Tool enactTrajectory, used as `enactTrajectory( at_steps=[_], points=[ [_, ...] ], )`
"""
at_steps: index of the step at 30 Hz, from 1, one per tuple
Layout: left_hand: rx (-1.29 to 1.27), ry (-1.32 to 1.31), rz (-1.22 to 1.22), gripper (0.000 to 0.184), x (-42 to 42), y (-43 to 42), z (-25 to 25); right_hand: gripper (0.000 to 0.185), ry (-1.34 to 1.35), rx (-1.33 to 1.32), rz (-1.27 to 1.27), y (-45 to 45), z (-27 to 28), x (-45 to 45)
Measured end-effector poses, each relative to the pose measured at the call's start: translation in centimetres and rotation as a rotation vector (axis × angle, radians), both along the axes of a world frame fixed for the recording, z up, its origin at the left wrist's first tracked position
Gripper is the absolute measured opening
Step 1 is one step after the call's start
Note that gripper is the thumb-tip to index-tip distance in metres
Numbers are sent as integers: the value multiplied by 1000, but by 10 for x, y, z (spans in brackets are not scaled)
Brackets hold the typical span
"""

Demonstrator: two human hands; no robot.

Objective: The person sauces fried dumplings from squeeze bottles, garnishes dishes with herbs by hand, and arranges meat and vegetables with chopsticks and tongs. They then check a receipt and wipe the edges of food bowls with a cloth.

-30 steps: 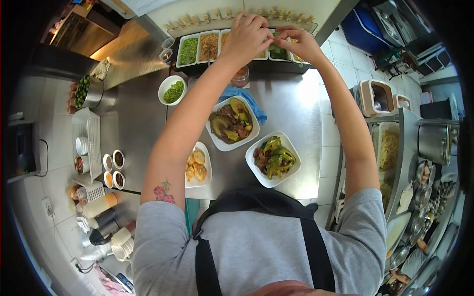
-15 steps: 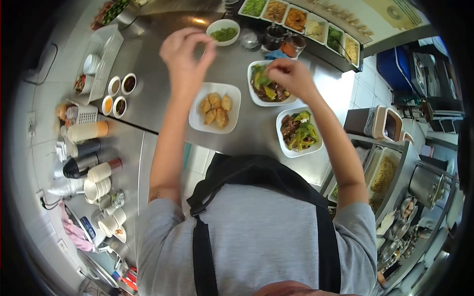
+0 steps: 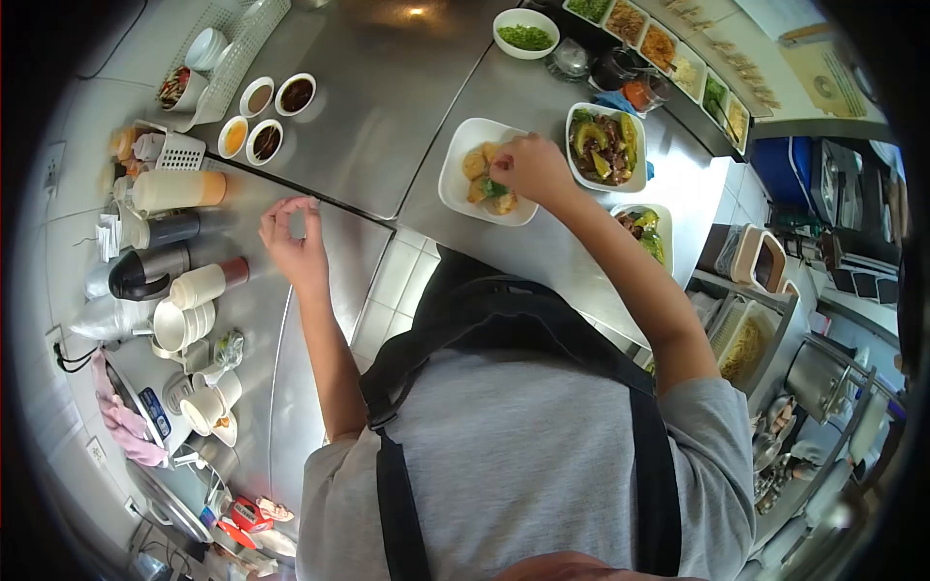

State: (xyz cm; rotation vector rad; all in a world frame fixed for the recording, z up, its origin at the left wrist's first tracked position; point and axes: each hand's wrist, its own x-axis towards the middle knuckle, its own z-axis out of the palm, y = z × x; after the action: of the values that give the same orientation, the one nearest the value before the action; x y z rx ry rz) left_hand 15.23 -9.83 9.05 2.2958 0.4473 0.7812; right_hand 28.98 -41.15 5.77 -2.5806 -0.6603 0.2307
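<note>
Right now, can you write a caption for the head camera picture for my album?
Right hand over a white dish of golden pieces and green leaves; left hand off to the side.

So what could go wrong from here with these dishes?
The right hand is low over the dish of golden pieces, so it might nudge the greens there. Its forearm partly hides the meat-and-greens dish nearest the person and may brush it. The left hand is near the four sauce cups; a careless sweep could tip one.

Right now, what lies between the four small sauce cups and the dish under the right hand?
Bare steel counter, crossed by a thin seam, lies between the sauce cups and dish in the head view.
</note>
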Motion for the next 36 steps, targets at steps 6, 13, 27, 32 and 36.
enactTrajectory(
  at_steps=[6, 13, 27, 32, 36],
  points=[
    [51, 40, -66, 11, 16, 14, 3, 11, -29, 14, -122, 7, 13, 5],
    [-421, 89, -436, 9, 56, -52, 10, 27, 302, 508, -310, -7, 38, -32],
    [-447, 193, -975, 24, 66, -242, 33, 24, 363, 685, -507, -152, 92, -96],
    [-337, 209, -922, 26, 66, -275, 20, 26, -325, 109, -570, -331, 123, -94],
    [-266, 170, -797, 27, 69, -282, 17, 51, -382, -302, -913, -573, 149, -94]
  ],
)
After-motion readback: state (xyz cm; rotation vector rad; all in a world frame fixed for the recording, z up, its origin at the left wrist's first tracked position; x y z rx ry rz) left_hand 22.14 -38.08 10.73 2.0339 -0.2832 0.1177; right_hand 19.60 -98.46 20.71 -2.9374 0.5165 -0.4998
